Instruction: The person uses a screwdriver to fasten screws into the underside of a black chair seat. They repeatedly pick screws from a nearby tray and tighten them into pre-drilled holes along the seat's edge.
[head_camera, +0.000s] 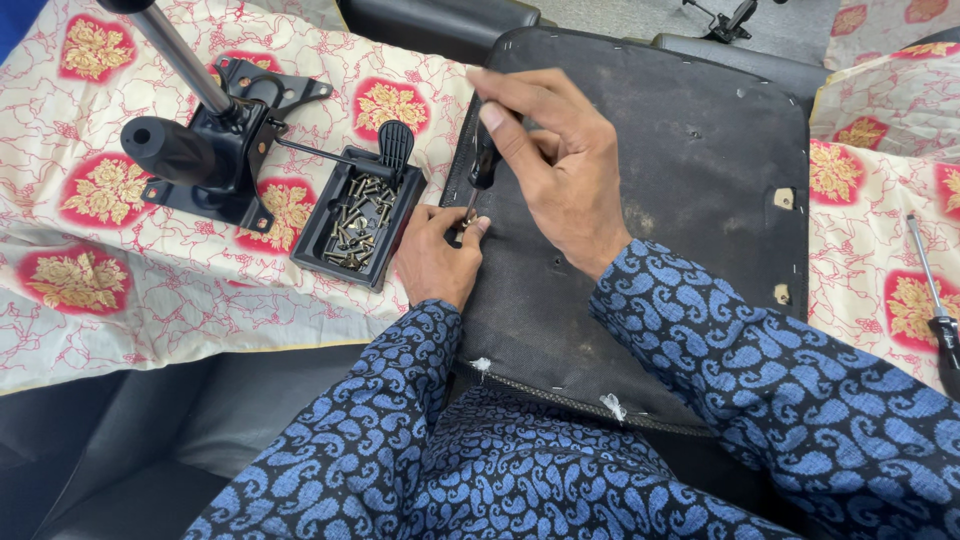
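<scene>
Much of what you are working on is covered by your own hands. Your right hand (560, 170) wraps the black handle of a screwdriver (483, 165), so only a short stretch of handle and shaft shows below your thumb, and the tip is lost between the fingertips of your left hand (437, 255). Those left fingers are pressed together in a pinch around the tip; whatever fastener sits there is too small and too covered to make out. Your right fingers are curled and closed around the handle, thumb laid along it.

The screwdriver stands nearly upright at the left edge of the seat base (660, 200), an upturned black panel with a dull, scuffed fabric face, staples along its rim, two small pale patches near its right edge and white tufts of stuffing at its near edge. Its far corners are rounded, and your sleeves hide the near right part.

Just left of the panel lies a black tray (322, 222) full of mixed screws, touching a black lever paddle (396, 143). Beyond it sits a black chair mechanism (215, 150) with a chromed gas cylinder (185, 55) rising out of the picture at the top. A second screwdriver (935, 300) lies near the right edge, its handle cut off. Everything rests on a cream cloth (120, 270) printed with red and gold flowers, spread over dark upholstery.
</scene>
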